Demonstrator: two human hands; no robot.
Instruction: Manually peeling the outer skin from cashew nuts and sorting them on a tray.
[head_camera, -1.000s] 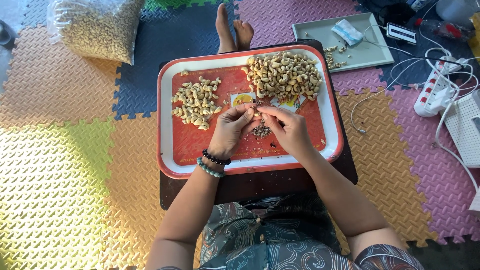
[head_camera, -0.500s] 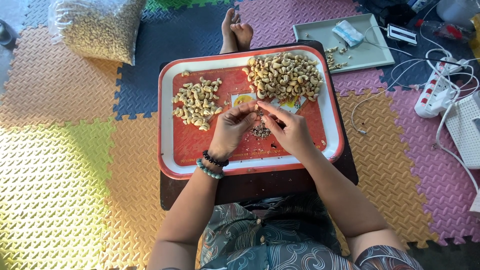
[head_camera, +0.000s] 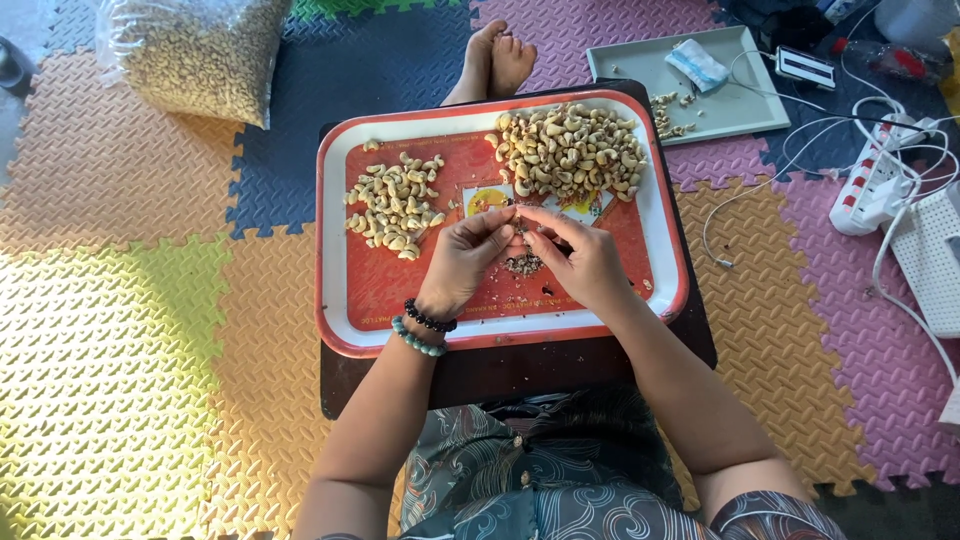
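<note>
A red tray with a white rim (head_camera: 335, 260) rests on a dark low table. On it lie a large heap of cashew nuts (head_camera: 570, 152) at the upper right and a smaller heap (head_camera: 392, 203) at the left. My left hand (head_camera: 462, 262) and my right hand (head_camera: 585, 262) meet over the tray's middle, fingertips pinched together on one small nut. Under them lies a little pile of brown skin flakes (head_camera: 522, 265). Bead bracelets circle my left wrist.
A clear bag of nuts (head_camera: 195, 52) lies at the top left on the coloured foam mats. A grey tray (head_camera: 725, 95) with a few nuts and a packet sits behind the table. A white power strip (head_camera: 880, 180) and cables lie right. Bare feet (head_camera: 498, 60) show beyond the tray.
Both hands stay pinched together over the tray's middle, fingers shifting only slightly. The feet beyond the tray have shifted a little.
</note>
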